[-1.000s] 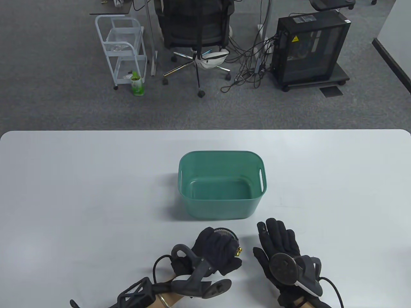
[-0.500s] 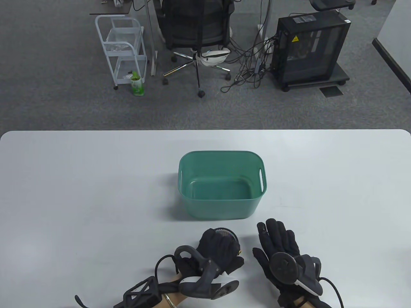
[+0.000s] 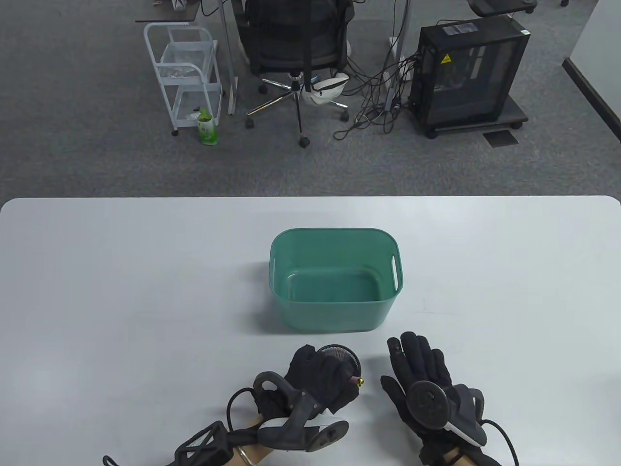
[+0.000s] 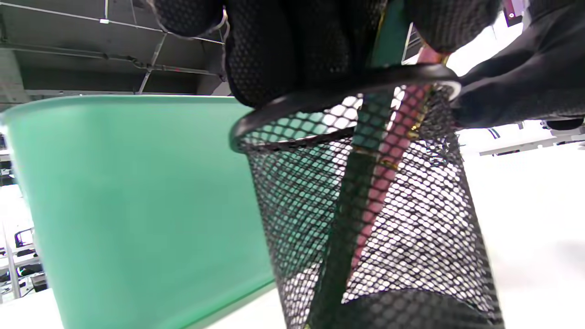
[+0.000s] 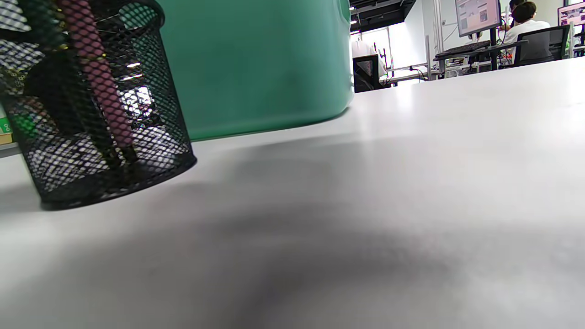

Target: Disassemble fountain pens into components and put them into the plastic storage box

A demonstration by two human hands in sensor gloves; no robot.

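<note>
table view: at lower centre the left hand has its fingers clamped on pens in a mesh cup; the right hand lies flat on the surface, fingers apart; green box above.

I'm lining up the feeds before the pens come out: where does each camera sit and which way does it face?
Table view: overhead, facing down at the table; bin, left hand and right hand show.
Left wrist view: low beside the mesh cup, angled up; fingers at its rim.
Right wrist view: near table level, facing cup and bin; no hand shows.
Shared: both wrist views show cup, pens and bin.
</note>
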